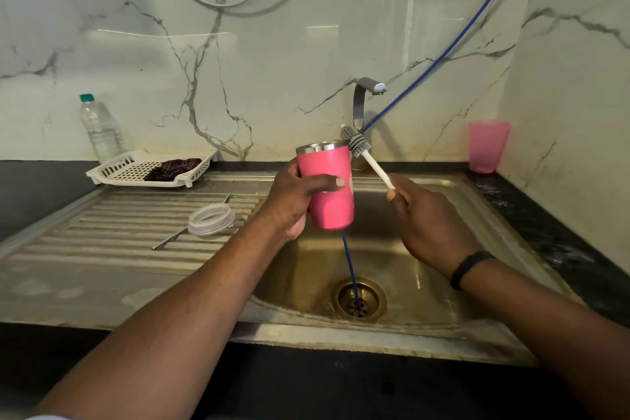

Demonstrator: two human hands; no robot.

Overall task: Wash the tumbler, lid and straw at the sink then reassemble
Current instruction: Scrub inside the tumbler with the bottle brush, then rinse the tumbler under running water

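The left hand (300, 194) is wrapped around the pink tumbler (329, 187), holding it upright above the sink basin (426, 269), steel rim up and open. The right hand (433, 218) pinches the white handle of a bottle brush (366, 157), whose grey bristle head sits just at the tumbler's rim on the far side — beside the mouth, not yet inside it as far as can be seen. No water shows at the faucet (366, 92), and whether the tumbler is wet or soapy cannot be told. By that reading the wash is in its early part: the tumbler is about to be scrubbed, while the clear lid (211, 219) and the metal straw (170, 239) lie untouched-looking on the ribbed drainboard (102, 235), the lid resting across the straw. Scrubbing, rinsing of all three pieces and reassembly seem to remain. Counting: one tumbler, one lid, one straw, one brush, one faucet, one blue hose (351, 269) running down into the drain — plus one plastic water bottle (100, 128), one white tray (150, 169) holding one dark cloth (172, 169), and one pink plastic cup (487, 145) on the right counter.
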